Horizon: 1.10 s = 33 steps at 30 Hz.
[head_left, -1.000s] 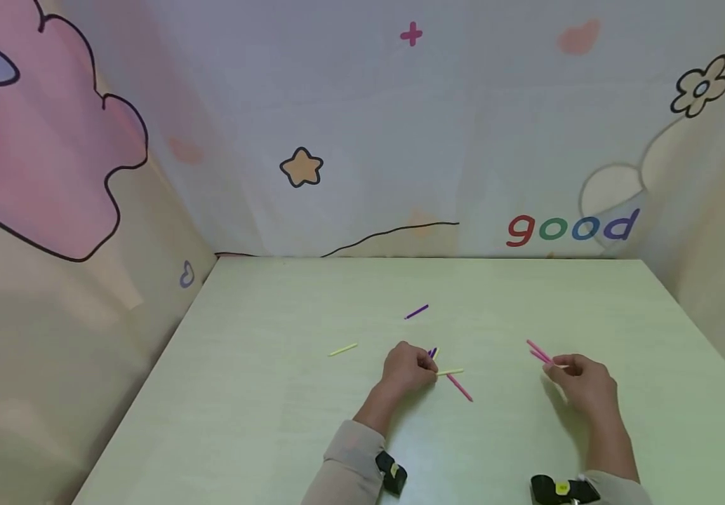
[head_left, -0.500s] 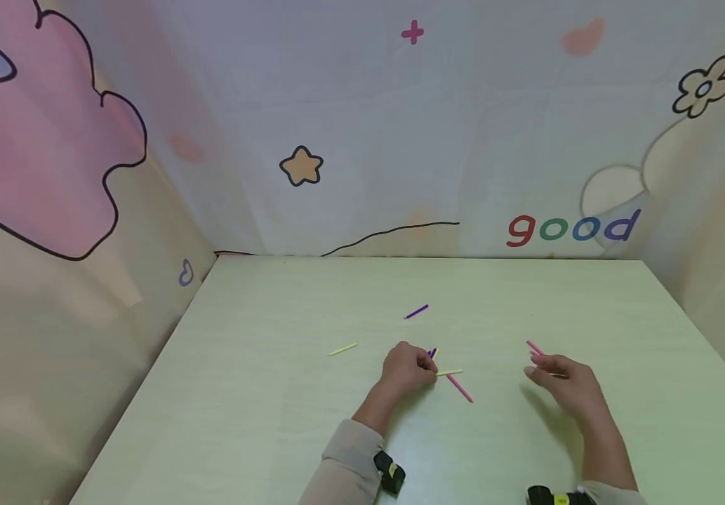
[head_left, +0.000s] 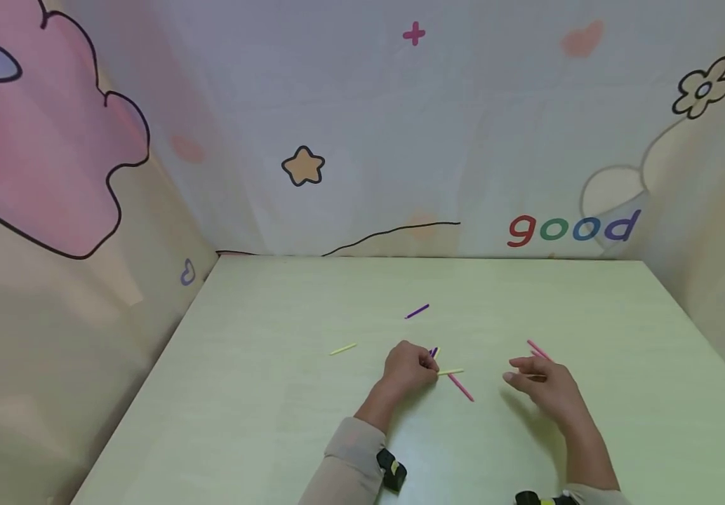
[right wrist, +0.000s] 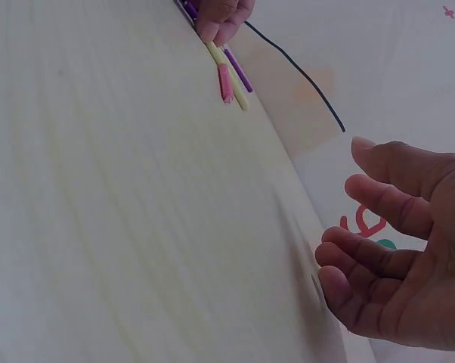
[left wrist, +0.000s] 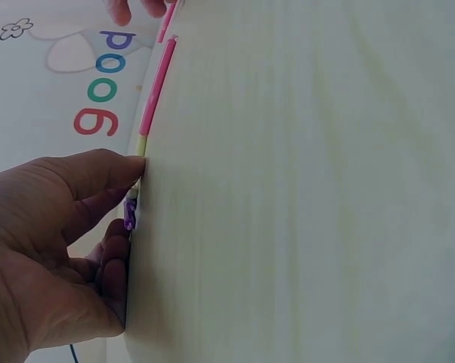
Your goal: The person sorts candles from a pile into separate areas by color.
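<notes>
My left hand (head_left: pixel 409 368) pinches the near end of a short yellow stick (head_left: pixel 452 372) between thumb and finger, low over the tabletop. A pink stick (head_left: pixel 462 388) slants out from beside it toward the front right. Just past the fingertips, the ends of a purple stick (head_left: pixel 433 352) and another yellow one show; the hand hides their other ends. My right hand (head_left: pixel 545 389) hovers with fingers apart and nothing between them, as the right wrist view confirms. Behind it lie two pink sticks (head_left: pixel 539 349), partly covered by that hand.
A lone purple stick (head_left: pixel 417 311) lies farther back on the pale table (head_left: pixel 261 421). Left of my left hand is a single yellow stick (head_left: pixel 342 348). A printed cloth backdrop (head_left: pixel 368 126) stands along the table's back edge and sides.
My right hand has let go of the pink sticks, which stay on the table, and has moved left with its fingers spread. My left hand keeps its place and its pinch.
</notes>
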### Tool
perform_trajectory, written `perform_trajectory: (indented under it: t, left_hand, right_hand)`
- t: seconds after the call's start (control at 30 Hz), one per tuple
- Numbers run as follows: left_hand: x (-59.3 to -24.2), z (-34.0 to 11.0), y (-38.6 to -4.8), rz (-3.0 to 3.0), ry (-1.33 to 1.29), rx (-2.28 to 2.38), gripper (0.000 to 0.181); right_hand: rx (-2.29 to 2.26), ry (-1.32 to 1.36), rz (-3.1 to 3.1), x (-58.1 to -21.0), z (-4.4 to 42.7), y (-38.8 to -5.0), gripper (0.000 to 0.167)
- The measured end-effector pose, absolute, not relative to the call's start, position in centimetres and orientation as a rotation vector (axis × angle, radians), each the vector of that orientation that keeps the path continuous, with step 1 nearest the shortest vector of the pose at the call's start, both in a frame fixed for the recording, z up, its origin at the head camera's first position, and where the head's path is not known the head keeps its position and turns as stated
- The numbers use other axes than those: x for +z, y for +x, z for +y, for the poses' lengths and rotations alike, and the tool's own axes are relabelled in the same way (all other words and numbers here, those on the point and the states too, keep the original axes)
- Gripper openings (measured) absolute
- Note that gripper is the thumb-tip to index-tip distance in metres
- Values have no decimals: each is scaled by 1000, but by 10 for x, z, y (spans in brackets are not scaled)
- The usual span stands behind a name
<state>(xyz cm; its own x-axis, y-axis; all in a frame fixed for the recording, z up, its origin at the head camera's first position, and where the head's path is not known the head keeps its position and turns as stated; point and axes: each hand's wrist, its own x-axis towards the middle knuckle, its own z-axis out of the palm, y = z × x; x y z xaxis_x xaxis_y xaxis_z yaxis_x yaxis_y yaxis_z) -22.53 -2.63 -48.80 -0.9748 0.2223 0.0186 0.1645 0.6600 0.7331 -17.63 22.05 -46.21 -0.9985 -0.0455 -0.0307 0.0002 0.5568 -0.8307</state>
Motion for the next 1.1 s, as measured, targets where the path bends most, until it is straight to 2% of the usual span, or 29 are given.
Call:
perform_trajectory:
  t: [0.67,1.1]
  left_hand:
    - [-488,-27,-228,2807,309,1184,8]
    - [-488,-26,-227,2808,304,1166,6]
  right_hand:
    - [-1443,-224,2579,-467,187,-183,39]
    - [-1196,-311,2730,-474,169,-184,25]
